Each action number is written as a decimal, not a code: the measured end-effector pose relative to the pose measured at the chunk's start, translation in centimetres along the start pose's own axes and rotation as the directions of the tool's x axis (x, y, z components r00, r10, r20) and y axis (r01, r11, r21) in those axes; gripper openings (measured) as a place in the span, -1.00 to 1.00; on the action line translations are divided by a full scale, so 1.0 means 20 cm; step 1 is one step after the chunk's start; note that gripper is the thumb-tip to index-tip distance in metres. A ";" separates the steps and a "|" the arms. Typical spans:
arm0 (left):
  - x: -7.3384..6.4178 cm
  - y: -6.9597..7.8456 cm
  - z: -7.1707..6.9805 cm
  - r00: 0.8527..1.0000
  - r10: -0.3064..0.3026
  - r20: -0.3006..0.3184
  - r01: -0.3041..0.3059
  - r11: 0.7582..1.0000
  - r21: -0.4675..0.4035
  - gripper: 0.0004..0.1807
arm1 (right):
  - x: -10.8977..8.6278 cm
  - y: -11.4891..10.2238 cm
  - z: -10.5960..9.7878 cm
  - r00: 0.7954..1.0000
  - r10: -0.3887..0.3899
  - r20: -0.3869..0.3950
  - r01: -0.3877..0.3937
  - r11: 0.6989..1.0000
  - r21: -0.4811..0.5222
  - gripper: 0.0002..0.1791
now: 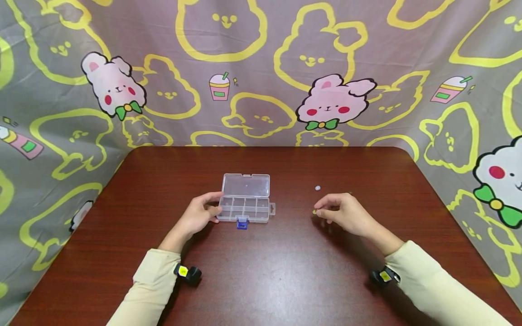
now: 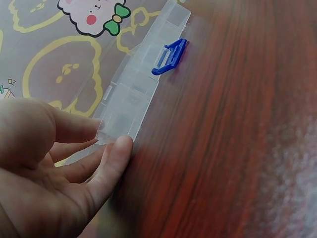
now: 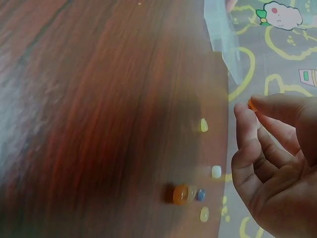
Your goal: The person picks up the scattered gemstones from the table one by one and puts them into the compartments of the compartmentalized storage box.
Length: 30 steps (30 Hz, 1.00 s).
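Observation:
A clear plastic compartment box (image 1: pixel 244 209) lies on the table with its lid (image 1: pixel 246 185) raised at the back. Its blue latch (image 2: pixel 171 57) hangs down at the front. My left hand (image 1: pixel 197 215) grips the box's left end, thumb and fingers on either side of the corner. To the right of the box, my right hand (image 1: pixel 344 213) pinches a small orange bead (image 3: pixel 251 104) between thumb and forefinger, mostly covered by the fingertips. Beneath that hand, a yellow bead (image 3: pixel 204 125) and a white bead (image 3: pixel 216 171) rest on the table.
More small beads lie close together near the right hand: an orange one (image 3: pixel 180 194), a blue one (image 3: pixel 201 194) and a pale yellow one (image 3: pixel 204 214). The brown wooden table (image 1: pixel 261 271) meets a printed curtain (image 1: pixel 261 81) at its back and sides.

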State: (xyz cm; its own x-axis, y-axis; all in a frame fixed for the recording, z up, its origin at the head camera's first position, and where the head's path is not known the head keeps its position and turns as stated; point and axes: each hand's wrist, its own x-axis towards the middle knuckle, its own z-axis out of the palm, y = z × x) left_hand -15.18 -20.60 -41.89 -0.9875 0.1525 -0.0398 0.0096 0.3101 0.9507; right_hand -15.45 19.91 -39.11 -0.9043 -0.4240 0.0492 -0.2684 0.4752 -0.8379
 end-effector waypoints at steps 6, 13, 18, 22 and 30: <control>-0.01 0.01 0.00 1.000 0.003 -0.005 -0.003 1.000 0.003 -0.50 | 0.04 -0.02 0.03 1.000 0.006 0.020 -0.007 0.999 0.041 -0.86; 0.00 0.01 0.00 1.000 -0.002 -0.008 0.002 1.000 0.015 -0.50 | 0.09 -0.03 0.07 1.000 -0.023 0.006 0.023 1.000 0.002 -0.88; 0.00 0.01 0.00 1.000 -0.018 -0.008 0.018 1.000 0.012 -0.50 | 0.12 -0.06 0.09 0.999 -0.033 0.017 0.033 0.999 -0.022 -0.87; 0.01 0.01 0.00 1.000 -0.019 -0.009 0.019 1.000 0.012 -0.50 | 0.15 -0.08 0.12 0.998 -0.051 0.020 0.052 0.998 -0.026 -0.86; 0.01 0.00 0.00 1.000 -0.009 -0.005 0.009 1.000 0.007 -0.49 | 0.21 -0.10 0.18 0.997 -0.068 0.033 0.068 0.998 -0.002 -0.88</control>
State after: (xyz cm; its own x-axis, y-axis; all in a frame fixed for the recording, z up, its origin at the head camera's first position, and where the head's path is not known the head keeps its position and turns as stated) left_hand -15.31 -20.58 -41.80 -0.9883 0.1450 -0.0469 0.0017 0.3181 0.9481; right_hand -17.56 14.46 -39.20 -0.8728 -0.4801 0.0882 -0.3300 0.4471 -0.8314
